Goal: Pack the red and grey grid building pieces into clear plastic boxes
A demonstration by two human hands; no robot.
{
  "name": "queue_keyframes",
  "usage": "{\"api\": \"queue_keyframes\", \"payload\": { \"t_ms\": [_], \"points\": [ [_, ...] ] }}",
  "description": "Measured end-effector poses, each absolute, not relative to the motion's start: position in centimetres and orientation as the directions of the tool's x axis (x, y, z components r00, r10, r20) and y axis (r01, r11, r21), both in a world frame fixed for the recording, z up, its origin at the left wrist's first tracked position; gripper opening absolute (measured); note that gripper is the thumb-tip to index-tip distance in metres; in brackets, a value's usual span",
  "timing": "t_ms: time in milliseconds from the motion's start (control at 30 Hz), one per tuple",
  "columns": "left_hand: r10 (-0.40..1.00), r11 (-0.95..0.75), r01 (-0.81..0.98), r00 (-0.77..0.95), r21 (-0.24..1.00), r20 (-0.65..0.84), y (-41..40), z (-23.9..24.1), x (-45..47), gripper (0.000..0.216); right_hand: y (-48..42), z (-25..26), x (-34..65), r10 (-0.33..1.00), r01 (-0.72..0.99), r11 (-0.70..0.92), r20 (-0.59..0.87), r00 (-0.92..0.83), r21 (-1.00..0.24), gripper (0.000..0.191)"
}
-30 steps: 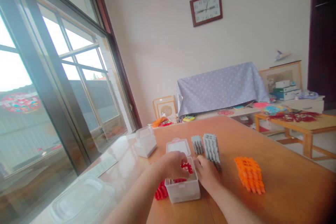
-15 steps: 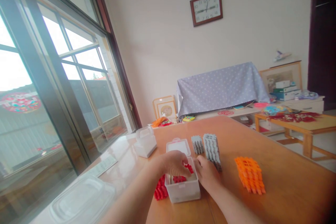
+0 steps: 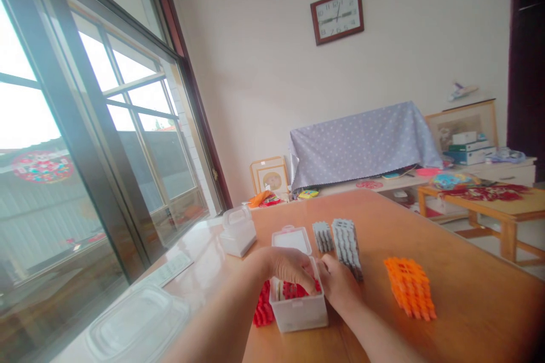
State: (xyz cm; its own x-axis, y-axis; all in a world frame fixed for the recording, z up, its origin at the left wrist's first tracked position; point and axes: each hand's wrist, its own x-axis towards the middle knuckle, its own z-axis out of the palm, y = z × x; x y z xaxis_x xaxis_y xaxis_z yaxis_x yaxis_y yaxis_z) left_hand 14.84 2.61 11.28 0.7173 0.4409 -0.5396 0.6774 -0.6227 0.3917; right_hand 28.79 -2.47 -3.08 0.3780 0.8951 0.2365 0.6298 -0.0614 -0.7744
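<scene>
A translucent plastic box (image 3: 299,315) stands on the table with its lid (image 3: 292,241) folded open at the back. Inside lie red interlocking plastic pieces (image 3: 293,290). My left hand (image 3: 293,269) reaches down into the box, fingers curled around a red piece that is partly hidden by the thumb. Against the box's right wall, my right hand (image 3: 338,281) is closed on the edge; its fingertips are largely covered. Left of the box stands a stack of red pieces (image 3: 263,307), partly behind my left forearm.
Two grey stacks, a short one (image 3: 322,236) and a tall one (image 3: 347,247), stand behind my right hand. An orange stack (image 3: 410,288) is at the right. Another lidded box (image 3: 238,235), a clear lid (image 3: 138,317) and a paper sheet (image 3: 172,269) lie left on the table (image 3: 464,295).
My left hand has lowered deeper into the box with the red piece, its thumb now nearer the front wall. My right hand stays at the box's side. The view has shifted slightly.
</scene>
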Motion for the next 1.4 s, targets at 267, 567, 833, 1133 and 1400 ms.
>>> {"api": "queue_keyframes", "payload": {
  "t_ms": [267,567,833,1133,1400],
  "points": [
    [0.463,-0.606,0.694,0.706,0.39,-0.537,2.6,11.1,14.9,0.025,-2.3,-3.5,28.8,0.891,0.641,-0.065,0.245,0.382,-0.765,0.043],
    [0.543,-0.623,0.739,0.645,0.256,-0.538,2.6,11.6,14.7,0.029,-2.9,-3.0,28.9,0.89,0.63,-0.024,0.271,0.367,-0.776,0.041],
    [0.583,-0.704,0.699,0.671,0.127,-0.458,1.8,12.0,15.4,0.027,-2.7,-2.8,28.8,0.895,0.621,-0.034,0.253,0.368,-0.783,0.042],
    [0.653,-0.711,0.702,0.683,0.044,-0.326,0.5,11.5,15.3,0.057,-2.7,-2.8,28.7,0.895,0.615,-0.065,0.226,0.384,-0.786,0.04],
    [0.761,-0.648,0.757,0.648,0.076,0.034,-4.2,12.7,13.2,0.031,-2.3,-3.6,28.9,0.883,0.606,-0.018,0.272,0.383,-0.795,0.04]
  ]
}}
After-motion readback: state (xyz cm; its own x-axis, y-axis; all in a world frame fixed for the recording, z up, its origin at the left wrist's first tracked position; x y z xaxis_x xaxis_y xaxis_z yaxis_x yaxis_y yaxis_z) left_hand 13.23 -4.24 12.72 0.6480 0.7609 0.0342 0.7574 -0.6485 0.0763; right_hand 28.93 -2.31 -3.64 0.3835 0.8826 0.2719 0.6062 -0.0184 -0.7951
